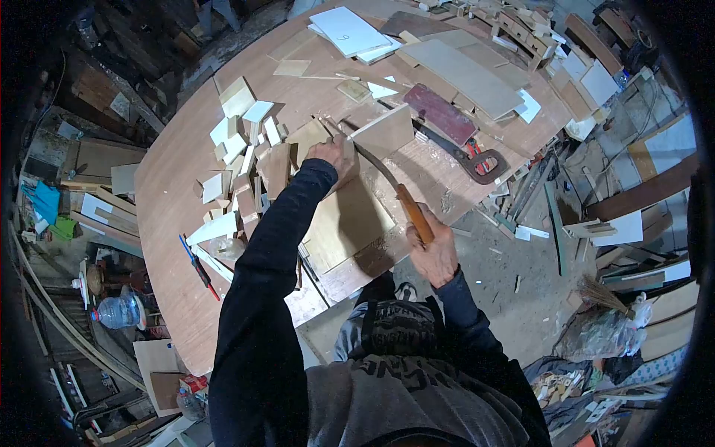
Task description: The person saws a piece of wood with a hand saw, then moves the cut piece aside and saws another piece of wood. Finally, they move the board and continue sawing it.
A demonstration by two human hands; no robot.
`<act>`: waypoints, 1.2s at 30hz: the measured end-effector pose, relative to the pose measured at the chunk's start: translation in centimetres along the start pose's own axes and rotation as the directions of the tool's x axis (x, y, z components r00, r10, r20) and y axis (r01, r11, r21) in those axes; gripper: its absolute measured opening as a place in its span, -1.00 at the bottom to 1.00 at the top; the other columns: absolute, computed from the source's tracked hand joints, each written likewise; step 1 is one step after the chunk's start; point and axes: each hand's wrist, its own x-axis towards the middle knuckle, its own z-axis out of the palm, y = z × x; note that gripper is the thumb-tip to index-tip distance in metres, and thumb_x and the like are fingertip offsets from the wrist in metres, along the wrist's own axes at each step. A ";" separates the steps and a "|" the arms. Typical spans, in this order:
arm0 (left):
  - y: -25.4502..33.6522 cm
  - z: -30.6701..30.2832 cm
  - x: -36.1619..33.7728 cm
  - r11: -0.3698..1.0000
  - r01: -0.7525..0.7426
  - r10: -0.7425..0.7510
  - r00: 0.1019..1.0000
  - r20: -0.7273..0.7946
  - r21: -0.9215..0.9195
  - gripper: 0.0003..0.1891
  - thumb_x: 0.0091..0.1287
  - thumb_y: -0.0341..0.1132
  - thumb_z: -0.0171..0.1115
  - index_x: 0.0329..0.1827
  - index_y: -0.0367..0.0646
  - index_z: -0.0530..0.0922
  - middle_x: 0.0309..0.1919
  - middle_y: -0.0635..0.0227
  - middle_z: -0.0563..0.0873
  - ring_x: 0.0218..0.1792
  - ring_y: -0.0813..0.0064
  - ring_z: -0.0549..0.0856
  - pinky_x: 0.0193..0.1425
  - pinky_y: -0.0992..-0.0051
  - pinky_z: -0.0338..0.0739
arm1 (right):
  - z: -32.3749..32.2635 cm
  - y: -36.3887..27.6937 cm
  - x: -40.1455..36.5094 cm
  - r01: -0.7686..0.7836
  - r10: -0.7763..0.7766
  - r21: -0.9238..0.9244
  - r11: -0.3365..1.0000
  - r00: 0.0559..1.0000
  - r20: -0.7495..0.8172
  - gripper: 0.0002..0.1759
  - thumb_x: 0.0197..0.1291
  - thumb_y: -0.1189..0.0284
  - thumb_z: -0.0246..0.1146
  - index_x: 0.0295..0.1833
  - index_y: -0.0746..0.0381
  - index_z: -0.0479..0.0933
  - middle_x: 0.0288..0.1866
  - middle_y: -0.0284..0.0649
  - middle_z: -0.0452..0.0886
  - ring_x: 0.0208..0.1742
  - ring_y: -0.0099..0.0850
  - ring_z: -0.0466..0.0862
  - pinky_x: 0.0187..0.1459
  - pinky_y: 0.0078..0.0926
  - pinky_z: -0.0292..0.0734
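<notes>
My right hand (434,249) is wrapped round the orange-brown wooden handle (413,212) of a tool. From that handle a long, narrow, curved strip of dark metal (381,168) runs up and left towards my left hand (335,153). The left hand is closed at the left end of a pale wooden board (387,128) standing on its edge; what its fingers grip is hidden. Below the tool, a flat light plywood panel (350,227) lies on the round table (175,216), partly in shadow.
Several wood offcuts (234,153) are heaped left of my left hand. A handsaw (477,164) and a dark red block (439,113) lie to the right. White panels (350,33) sit at the far edge. Scrap wood and a broom (605,294) are on the floor.
</notes>
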 end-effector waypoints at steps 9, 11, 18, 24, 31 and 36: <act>-1.2 0.5 2.1 0.996 -0.080 0.076 0.994 0.084 0.046 -0.42 0.19 0.01 0.33 0.02 -0.24 0.31 -0.33 -0.04 0.72 -0.23 -0.02 0.74 -0.09 0.12 0.59 | 5.4 8.0 -3.3 0.135 -0.117 0.168 0.976 0.987 -0.113 -0.41 0.26 0.40 0.24 0.40 0.22 0.32 -0.18 0.03 0.68 -0.30 -0.16 0.74 -0.27 -0.39 0.61; -1.6 0.7 1.6 0.998 -0.055 0.053 0.997 0.058 0.035 -0.42 0.19 0.00 0.34 0.03 -0.24 0.32 -0.33 -0.05 0.72 -0.21 -0.02 0.73 -0.08 0.11 0.58 | 3.6 6.1 -5.0 0.112 -0.099 0.161 0.981 0.991 -0.085 -0.42 0.26 0.42 0.23 0.39 0.23 0.32 -0.21 0.02 0.68 -0.35 -0.17 0.74 -0.30 -0.39 0.61; -1.1 0.0 1.9 0.997 -0.082 0.081 0.994 0.075 0.010 -0.42 0.18 -0.03 0.34 0.06 -0.27 0.33 -0.30 -0.07 0.72 -0.19 -0.05 0.72 -0.02 0.10 0.58 | -2.4 -1.3 -7.6 0.027 -0.018 0.162 0.986 0.998 -0.054 -0.50 0.21 0.50 0.20 0.30 0.25 0.39 -0.30 0.00 0.67 -0.43 -0.24 0.73 -0.33 -0.39 0.63; -1.4 0.9 1.4 1.000 -0.030 0.030 1.000 -0.004 0.001 -0.35 0.17 0.03 0.34 0.09 -0.30 0.34 -0.30 -0.07 0.72 -0.21 -0.02 0.73 -0.03 0.10 0.59 | -1.5 -0.3 -0.7 -0.094 0.093 0.002 0.996 0.979 -0.183 -0.55 0.17 0.51 0.20 0.21 0.36 0.45 -0.33 0.02 0.65 -0.33 -0.24 0.71 -0.24 -0.39 0.58; -1.7 0.0 2.8 0.998 -0.058 0.055 0.994 0.097 0.036 -0.34 0.18 0.05 0.34 0.11 -0.29 0.33 -0.35 -0.03 0.73 -0.24 0.01 0.74 -0.07 0.15 0.60 | -3.3 2.2 -2.9 0.131 -0.128 0.161 0.978 0.991 -0.024 -0.52 0.17 0.53 0.21 0.24 0.36 0.46 -0.23 0.05 0.67 -0.24 -0.38 0.71 -0.16 -0.46 0.60; -1.8 0.7 2.6 0.991 -0.132 0.130 0.989 0.074 0.025 -0.37 0.17 -0.02 0.34 0.11 -0.30 0.33 -0.35 -0.03 0.73 -0.25 -0.01 0.74 -0.08 0.14 0.60 | -1.8 -0.8 -5.2 0.033 -0.027 0.104 0.994 0.998 -0.062 -0.48 0.15 0.52 0.23 0.27 0.32 0.43 -0.28 0.08 0.66 -0.32 -0.16 0.74 -0.22 -0.40 0.61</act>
